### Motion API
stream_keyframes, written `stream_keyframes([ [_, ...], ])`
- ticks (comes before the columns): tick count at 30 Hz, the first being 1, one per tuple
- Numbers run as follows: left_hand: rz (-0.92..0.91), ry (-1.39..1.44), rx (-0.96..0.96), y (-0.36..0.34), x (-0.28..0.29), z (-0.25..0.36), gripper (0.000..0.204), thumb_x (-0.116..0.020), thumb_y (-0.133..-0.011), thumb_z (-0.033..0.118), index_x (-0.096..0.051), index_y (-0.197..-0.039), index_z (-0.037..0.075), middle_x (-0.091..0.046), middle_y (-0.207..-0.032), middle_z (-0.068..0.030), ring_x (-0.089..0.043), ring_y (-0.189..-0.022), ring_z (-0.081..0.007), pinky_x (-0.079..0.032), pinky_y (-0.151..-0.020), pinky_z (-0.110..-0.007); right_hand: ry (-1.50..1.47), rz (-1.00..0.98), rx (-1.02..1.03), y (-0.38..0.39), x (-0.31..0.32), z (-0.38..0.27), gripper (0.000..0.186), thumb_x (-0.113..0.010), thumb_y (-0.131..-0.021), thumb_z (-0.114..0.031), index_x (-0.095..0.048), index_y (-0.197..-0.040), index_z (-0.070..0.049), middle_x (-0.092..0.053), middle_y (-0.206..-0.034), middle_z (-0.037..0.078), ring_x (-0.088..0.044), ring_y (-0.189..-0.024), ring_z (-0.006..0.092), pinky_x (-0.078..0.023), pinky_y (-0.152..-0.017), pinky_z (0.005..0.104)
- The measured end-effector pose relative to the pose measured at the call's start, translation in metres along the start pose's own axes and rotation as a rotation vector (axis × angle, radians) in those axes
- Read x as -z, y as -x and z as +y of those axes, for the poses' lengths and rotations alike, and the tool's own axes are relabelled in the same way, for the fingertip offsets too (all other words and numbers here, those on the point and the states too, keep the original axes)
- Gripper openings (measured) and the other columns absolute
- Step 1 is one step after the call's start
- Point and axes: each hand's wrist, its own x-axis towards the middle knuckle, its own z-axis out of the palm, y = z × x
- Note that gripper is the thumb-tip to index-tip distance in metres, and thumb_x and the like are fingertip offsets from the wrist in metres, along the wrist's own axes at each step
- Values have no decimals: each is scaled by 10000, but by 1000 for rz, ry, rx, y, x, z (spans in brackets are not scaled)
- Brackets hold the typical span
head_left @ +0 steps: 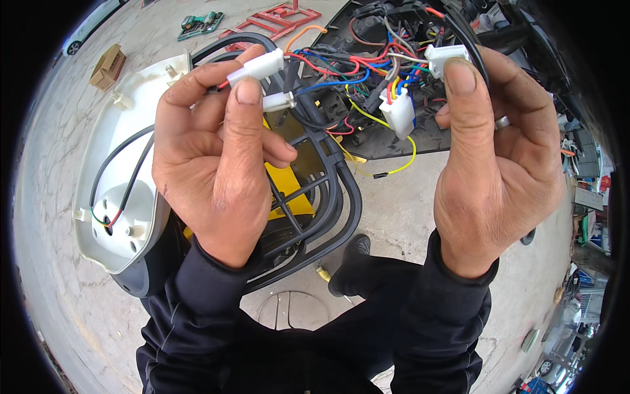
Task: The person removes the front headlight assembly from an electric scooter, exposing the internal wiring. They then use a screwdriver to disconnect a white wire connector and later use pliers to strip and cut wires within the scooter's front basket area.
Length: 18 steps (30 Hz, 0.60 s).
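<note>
My left hand [213,171] pinches a white plastic connector [259,65] with red and orange wires; a second white connector [277,101] pokes out beside its thumb. My right hand [492,177] grips another white connector [441,54] between thumb and fingers. Between the hands hangs a white multi-wire connector [398,120] with red, yellow and blue wires. A tangle of colored wires [367,56] lies behind them on a black panel [367,144], and a yellow wire with a small black end [380,175] dangles below.
A white molded housing [121,203] is at left, beside a black tubular rack [351,190] over yellow parts [289,197]. A cardboard box [106,65], green tool case [200,25] and red metal frame [269,23] sit on the concrete floor [72,295]. Assorted clutter [584,295] lines the right.
</note>
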Motion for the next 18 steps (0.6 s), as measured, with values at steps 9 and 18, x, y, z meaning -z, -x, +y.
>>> stream_keyframes([
  [9, -61, 269, 143, 8, -3, 8, 230, -602, -1075, 155, -435, -1136, 10, -734, -1101, -277, -645, -590, -110, -511, -555, -203, -280, 42, -391, 3, 11, -15, 268, -779, -952, -36, -671, -1170, 78, -704, -965, 64, -598, -820, 72, -503, -732, 204],
  [18, -78, 245, 230, 15, -3, 10, 213, -577, -1088, 162, -424, -1155, 29, -742, -1079, -225, -631, -652, -87, -506, -610, -209, -93, -163, -213, 16, 27, -16, 251, -748, -857, 83, -736, -1105, 54, -693, -1041, 145, -642, -861, 187, -519, -774, 291],
])
